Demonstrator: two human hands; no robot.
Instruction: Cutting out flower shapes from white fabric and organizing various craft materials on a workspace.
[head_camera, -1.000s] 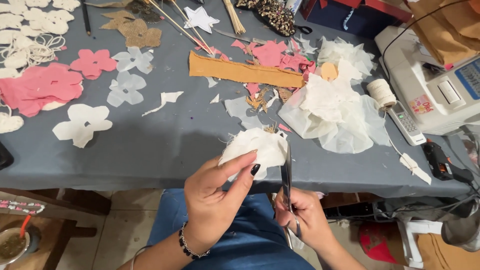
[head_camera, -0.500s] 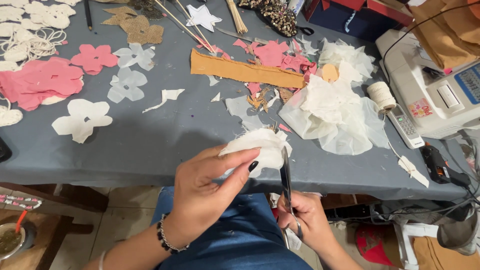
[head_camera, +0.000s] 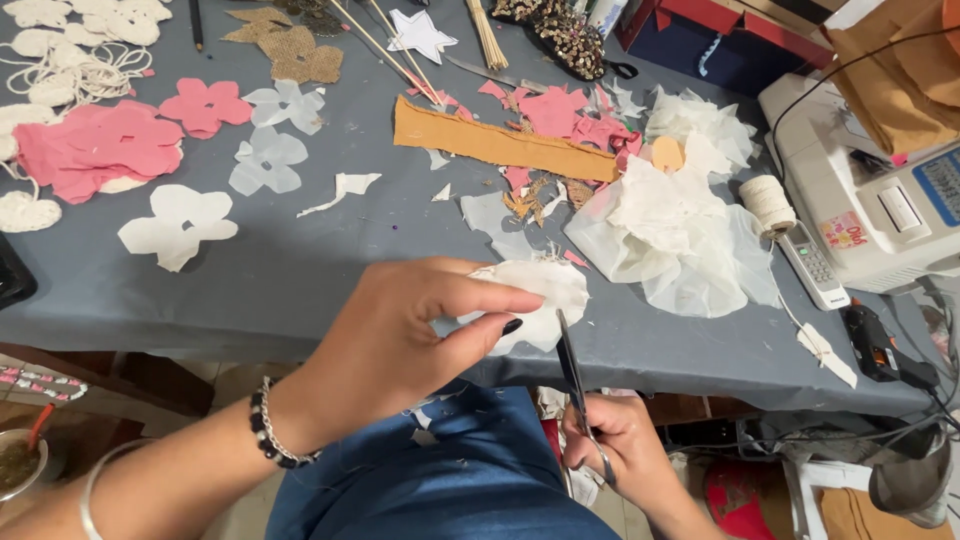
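grey-covered table | tiled floor beneath | white stool at right | even indoor light

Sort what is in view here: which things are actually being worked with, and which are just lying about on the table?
In use:
- left hand pinching the round white fabric piece
- right hand holding the slim metal scissors at its edge

Lying about:
- pink fabric flowers
- long tan fabric strip
- heap of sheer white fabric
- spool of cream twine
- black glue gun

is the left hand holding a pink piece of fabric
No, the left hand pinches a white fabric piece; the pink flowers lie on the table.
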